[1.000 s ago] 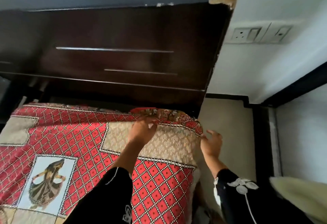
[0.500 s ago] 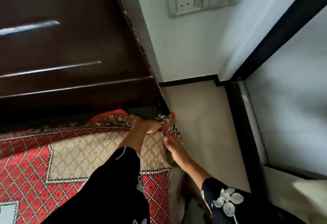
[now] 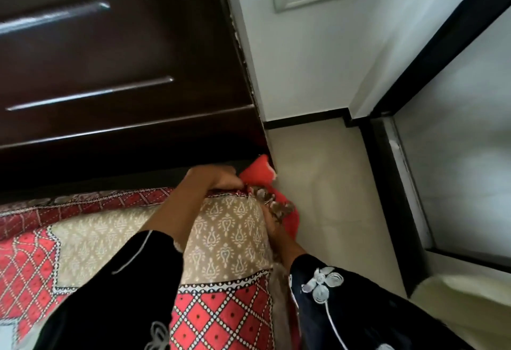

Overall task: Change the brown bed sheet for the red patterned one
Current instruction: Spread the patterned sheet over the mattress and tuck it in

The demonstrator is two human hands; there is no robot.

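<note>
The left hand [image 3: 213, 181] curls its fingers around the corner of the red patterned sheet [image 3: 226, 239]. Just below them, the right hand [image 3: 274, 228] is half hidden by fabric, so its grip cannot be told.

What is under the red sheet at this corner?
The right hand is tucked beneath the sheet at the corner, partly hidden; the left hand grips its edge. The mattress is covered.

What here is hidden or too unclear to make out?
Head view:
Right hand: fingers hidden behind the red sheet's hanging corner.
Left hand: fingertips curled into the sheet's edge.
Whatever lies under the sheet: covered by it.
Headboard: left part cut off by the frame edge.
</note>
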